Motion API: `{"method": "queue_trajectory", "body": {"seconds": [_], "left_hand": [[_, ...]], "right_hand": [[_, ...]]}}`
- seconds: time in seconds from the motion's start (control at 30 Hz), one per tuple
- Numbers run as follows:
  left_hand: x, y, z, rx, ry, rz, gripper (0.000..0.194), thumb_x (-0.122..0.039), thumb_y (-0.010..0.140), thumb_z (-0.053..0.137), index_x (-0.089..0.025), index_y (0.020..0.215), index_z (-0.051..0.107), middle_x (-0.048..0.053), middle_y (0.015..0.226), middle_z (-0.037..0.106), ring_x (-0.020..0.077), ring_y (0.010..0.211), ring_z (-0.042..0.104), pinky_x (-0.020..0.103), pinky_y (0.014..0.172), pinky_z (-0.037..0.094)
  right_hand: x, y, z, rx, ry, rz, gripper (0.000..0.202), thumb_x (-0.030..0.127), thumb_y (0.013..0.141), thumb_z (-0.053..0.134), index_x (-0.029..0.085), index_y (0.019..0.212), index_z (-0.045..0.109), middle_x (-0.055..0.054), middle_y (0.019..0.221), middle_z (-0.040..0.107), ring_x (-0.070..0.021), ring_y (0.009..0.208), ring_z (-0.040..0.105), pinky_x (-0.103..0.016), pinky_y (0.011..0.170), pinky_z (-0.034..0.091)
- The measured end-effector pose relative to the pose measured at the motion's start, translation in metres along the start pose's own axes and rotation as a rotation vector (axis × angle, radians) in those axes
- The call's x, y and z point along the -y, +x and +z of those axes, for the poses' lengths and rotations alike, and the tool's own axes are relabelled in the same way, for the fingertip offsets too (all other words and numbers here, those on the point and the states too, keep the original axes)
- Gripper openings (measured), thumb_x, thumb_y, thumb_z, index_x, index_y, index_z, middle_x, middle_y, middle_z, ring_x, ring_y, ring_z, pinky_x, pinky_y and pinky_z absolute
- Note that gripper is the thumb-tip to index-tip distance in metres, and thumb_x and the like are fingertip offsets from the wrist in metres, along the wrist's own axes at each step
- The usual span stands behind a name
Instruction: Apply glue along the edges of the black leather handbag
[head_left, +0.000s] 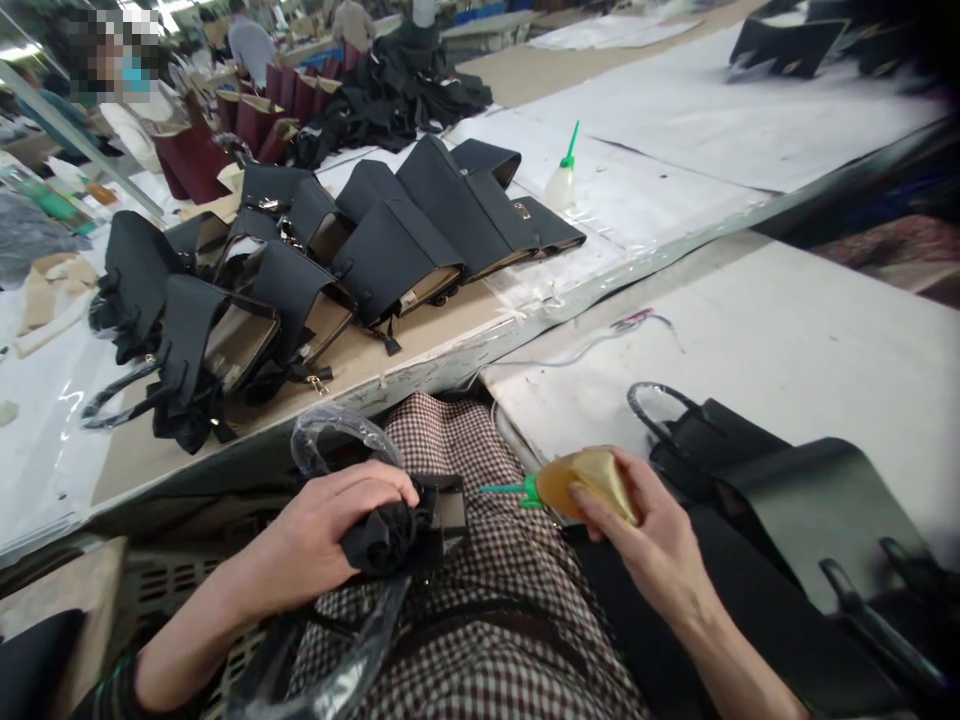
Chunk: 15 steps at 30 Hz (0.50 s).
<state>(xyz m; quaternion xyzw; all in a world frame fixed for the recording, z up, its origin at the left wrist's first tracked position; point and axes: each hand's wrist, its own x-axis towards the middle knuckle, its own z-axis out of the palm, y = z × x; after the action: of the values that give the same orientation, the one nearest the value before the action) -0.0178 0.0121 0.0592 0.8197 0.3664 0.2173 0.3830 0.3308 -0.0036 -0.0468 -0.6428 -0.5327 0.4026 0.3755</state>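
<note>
My left hand (pixel 322 525) is closed on a black handbag (pixel 394 540) above my lap, over the checked apron (pixel 517 590). Plastic film wraps the bag's handles (pixel 337 430), one on the far side and one on the near side of the hand. In my right hand (pixel 645 520) is a squeeze bottle (pixel 581 485) of amber liquid, lying sideways with its green nozzle pointing left. The nozzle tip is close to the bag's right edge; I cannot tell whether they touch.
Several black handbags (pixel 405 250) lie on the table ahead, near a second green-tipped bottle (pixel 561 183). More black bags (pixel 817 500) rest at my right. A plastic crate (pixel 169 580) stands at lower left. Farther back are maroon bags (pixel 191 155) and a person (pixel 135 125).
</note>
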Motion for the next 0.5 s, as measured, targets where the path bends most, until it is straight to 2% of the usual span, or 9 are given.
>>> {"method": "queue_trajectory", "body": {"seconds": [0.07,0.17,0.33,0.5], "left_hand": [[0.003,-0.007,0.013,-0.039,-0.041,0.054,0.030,0.002,0.090,0.062,-0.019,0.111,0.060,0.008,0.111,0.070,0.0183,0.104,0.067,0.030,0.092,0.054],[0.003,-0.015,0.023,-0.057,-0.083,0.059,0.031,0.005,0.090,0.060,-0.017,0.111,0.060,0.011,0.111,0.070,0.0194,0.105,0.068,0.030,0.094,0.055],[-0.005,-0.023,0.027,-0.046,-0.107,0.021,0.027,0.004,0.092,0.057,-0.015,0.111,0.061,0.012,0.110,0.071,0.0189,0.105,0.069,0.028,0.095,0.055],[-0.007,-0.025,0.030,-0.049,-0.081,0.025,0.029,0.005,0.090,0.056,-0.014,0.111,0.060,0.013,0.110,0.071,0.0195,0.103,0.069,0.029,0.093,0.056]], "right_hand": [[-0.007,0.001,0.004,0.039,-0.044,-0.041,0.046,0.055,0.090,0.072,0.025,0.122,0.060,-0.007,0.106,0.070,-0.0261,0.085,0.070,-0.035,0.067,0.059],[-0.011,0.004,0.015,0.111,-0.098,-0.125,0.047,0.055,0.088,0.074,0.025,0.122,0.061,-0.007,0.111,0.072,-0.0282,0.095,0.071,-0.040,0.083,0.059],[-0.011,0.013,0.036,0.157,-0.166,-0.215,0.050,0.057,0.089,0.073,0.023,0.124,0.058,-0.008,0.111,0.073,-0.0275,0.093,0.071,-0.039,0.084,0.058],[-0.006,0.019,0.037,0.217,-0.191,-0.235,0.044,0.053,0.092,0.071,0.024,0.122,0.058,-0.007,0.108,0.072,-0.0257,0.089,0.071,-0.037,0.081,0.058]]}}
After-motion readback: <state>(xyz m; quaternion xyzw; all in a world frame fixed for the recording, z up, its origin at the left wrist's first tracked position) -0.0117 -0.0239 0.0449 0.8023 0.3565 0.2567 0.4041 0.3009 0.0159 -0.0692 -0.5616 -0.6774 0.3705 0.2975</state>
